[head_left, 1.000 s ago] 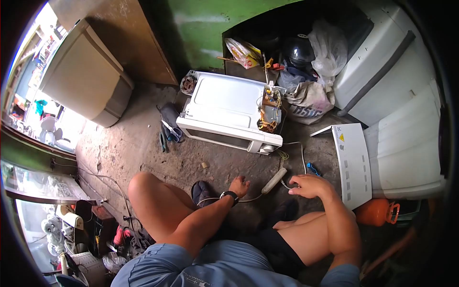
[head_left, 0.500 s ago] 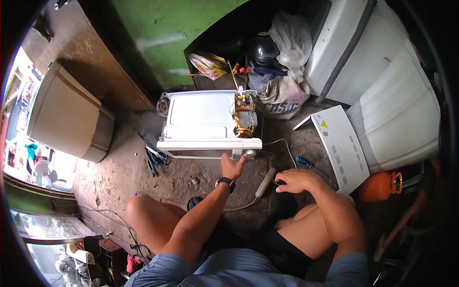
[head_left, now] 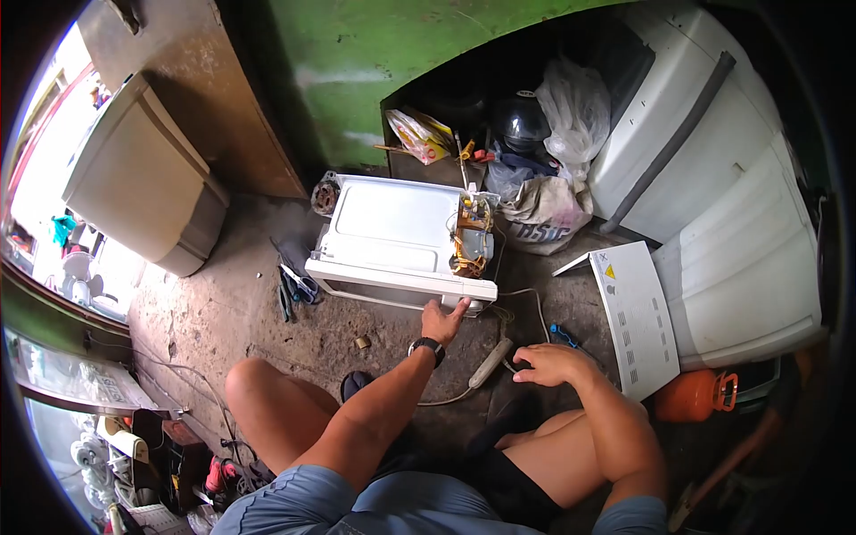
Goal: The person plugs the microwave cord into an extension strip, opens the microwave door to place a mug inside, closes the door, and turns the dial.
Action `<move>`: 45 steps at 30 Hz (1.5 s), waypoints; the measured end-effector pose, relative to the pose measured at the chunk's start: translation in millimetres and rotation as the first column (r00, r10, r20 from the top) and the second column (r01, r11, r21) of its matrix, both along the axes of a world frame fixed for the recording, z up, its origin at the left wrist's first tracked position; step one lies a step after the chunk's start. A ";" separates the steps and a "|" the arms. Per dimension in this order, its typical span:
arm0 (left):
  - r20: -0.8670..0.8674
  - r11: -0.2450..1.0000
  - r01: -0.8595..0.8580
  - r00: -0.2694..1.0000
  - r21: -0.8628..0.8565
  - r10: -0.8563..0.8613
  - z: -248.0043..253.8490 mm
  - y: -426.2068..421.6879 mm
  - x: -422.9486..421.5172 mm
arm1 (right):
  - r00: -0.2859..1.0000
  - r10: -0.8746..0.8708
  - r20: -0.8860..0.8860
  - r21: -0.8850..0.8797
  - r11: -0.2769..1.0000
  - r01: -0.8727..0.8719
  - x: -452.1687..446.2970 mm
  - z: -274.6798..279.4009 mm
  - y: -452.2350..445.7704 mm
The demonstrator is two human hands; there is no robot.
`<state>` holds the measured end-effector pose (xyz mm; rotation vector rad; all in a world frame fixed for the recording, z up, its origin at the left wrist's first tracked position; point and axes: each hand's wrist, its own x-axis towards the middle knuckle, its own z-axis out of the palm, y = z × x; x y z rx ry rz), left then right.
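Observation:
A white microwave oven [head_left: 392, 223] with its cover off sits on the floor, wiring and parts [head_left: 473, 234] bare at its right side. My left hand [head_left: 443, 322], wearing a black watch, touches the lower right of the front panel by the knob. Its thumb and fingers are apart. My right hand [head_left: 555, 364] hovers near my right knee with fingers curled, just right of a white power strip [head_left: 490, 362]. Whatever lies between those fingers cannot be made out. A pale cord [head_left: 540, 312] runs between the oven and the power strip's area.
The white metal cover [head_left: 635, 316] stands at the right, beside an orange gas cylinder [head_left: 691, 395]. A blue-handled tool [head_left: 565, 334] lies near it. Pliers and other tools [head_left: 294, 285] lie left of the oven. A sack [head_left: 546, 214] and plastic bags are behind.
The view has shifted and tilted slightly. My left hand remains at the oven's front, with its fingers now closer to the right end. My right hand stays near the power strip.

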<state>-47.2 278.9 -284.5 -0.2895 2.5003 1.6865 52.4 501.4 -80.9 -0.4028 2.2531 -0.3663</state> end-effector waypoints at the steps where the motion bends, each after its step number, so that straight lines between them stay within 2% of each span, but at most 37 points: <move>1: -0.001 1.000 -0.002 1.000 -0.002 0.002 4.8 -2.0 0.8 | 1.000 0.001 -0.002 -0.009 1.000 -0.001 0.0 0.1 -1.1; 4: 0.052 0.999 0.037 0.998 0.002 -0.037 14.4 -5.0 0.8 | 1.000 -0.002 -0.013 -0.006 1.000 0.002 0.2 2.4 -3.2; 6: 0.046 0.997 0.042 0.998 -0.068 -0.039 18.6 -5.2 0.6 | 1.000 -0.006 -0.007 -0.002 1.000 0.006 0.1 3.6 -4.3; 10: 0.066 0.997 0.072 0.995 -0.041 -0.070 29.4 -7.4 0.9 | 1.000 -0.013 0.006 0.007 1.000 0.013 1.4 3.7 -4.3; 15: 0.162 0.986 0.114 0.982 -0.121 -0.094 30.9 -8.3 1.8 | 1.000 -0.002 0.004 0.002 1.000 0.002 3.9 0.6 -2.1; 18: 0.156 0.980 0.111 0.984 -0.163 -0.085 29.9 -6.9 2.7 | 1.000 0.008 -0.012 -0.002 1.000 -0.008 4.6 -4.7 0.3; 26: 0.112 0.974 0.197 0.976 -0.108 -0.185 -1.8 -18.5 3.5 | 1.000 0.016 -0.012 -0.007 1.000 -0.016 4.8 -2.9 -1.3; 28: 0.085 0.974 0.197 0.978 -0.113 -0.188 2.4 -17.1 3.4 | 1.000 0.026 0.000 -0.006 1.000 -0.026 3.7 -2.2 -0.9; 32: 0.143 0.981 0.191 0.973 -0.042 -0.184 6.8 -16.1 3.8 | 1.000 0.000 0.007 0.002 1.000 0.000 4.2 2.5 -3.7; 35: 0.158 0.979 0.189 0.972 -0.076 -0.176 14.4 -17.7 5.4 | 1.000 0.008 0.004 0.004 1.000 -0.008 4.3 -6.7 -0.5; 38: 0.123 0.978 0.185 0.977 -0.092 -0.173 10.0 -19.8 6.5 | 1.000 0.019 -0.006 -0.008 1.000 -0.019 3.4 -10.9 0.4; 41: 0.152 0.981 0.192 0.970 -0.014 -0.188 -6.8 -18.8 3.9 | 1.000 0.017 -0.006 -0.005 1.000 -0.017 2.1 -9.6 -3.5; 45: 0.149 0.974 0.224 0.964 -0.021 -0.219 15.1 -25.1 5.8 | 1.000 0.014 -0.008 -0.024 1.000 -0.014 0.0 -11.9 -3.8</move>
